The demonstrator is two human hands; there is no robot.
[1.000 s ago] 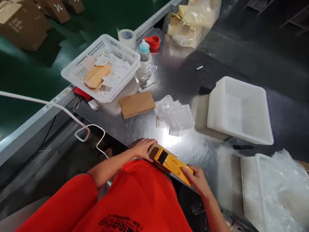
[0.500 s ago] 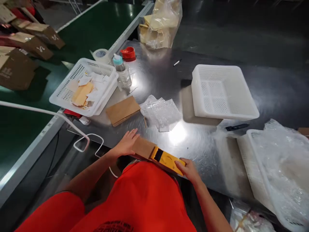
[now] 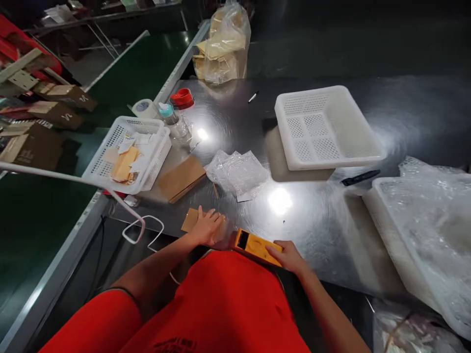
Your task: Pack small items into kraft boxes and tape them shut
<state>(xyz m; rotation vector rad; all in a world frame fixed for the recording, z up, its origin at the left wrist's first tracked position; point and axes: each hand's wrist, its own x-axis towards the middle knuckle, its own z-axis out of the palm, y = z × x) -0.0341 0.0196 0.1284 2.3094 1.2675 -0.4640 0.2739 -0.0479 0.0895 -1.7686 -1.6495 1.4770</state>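
My right hand (image 3: 289,255) grips a yellow handheld device (image 3: 259,246) with a dark window at its left end, close to my body at the table's near edge. To its left, my left hand (image 3: 209,226) lies open, fingers spread, on a small brown cardboard piece (image 3: 189,220); the rest of that piece is partly hidden under the palm. The device's left end is near that hand, but I cannot tell whether it touches the cardboard. Beyond my hands lie a flat brown carton (image 3: 182,179) and several clear bubble-wrap pouches (image 3: 238,172).
A white basket (image 3: 91,169) with papers stands left, beside a bottle (image 3: 176,122), tape roll (image 3: 144,109) and red ring (image 3: 182,99). A white crate (image 3: 331,162), black cutter-like tool (image 3: 360,177) and basket of bubble wrap (image 3: 382,235) are right. A conveyor (image 3: 121,78) carries cartons.
The yellow device and the brown cardboard have come apart. My left hand has moved right and nearer, over the cardboard. My head view has shifted slightly.
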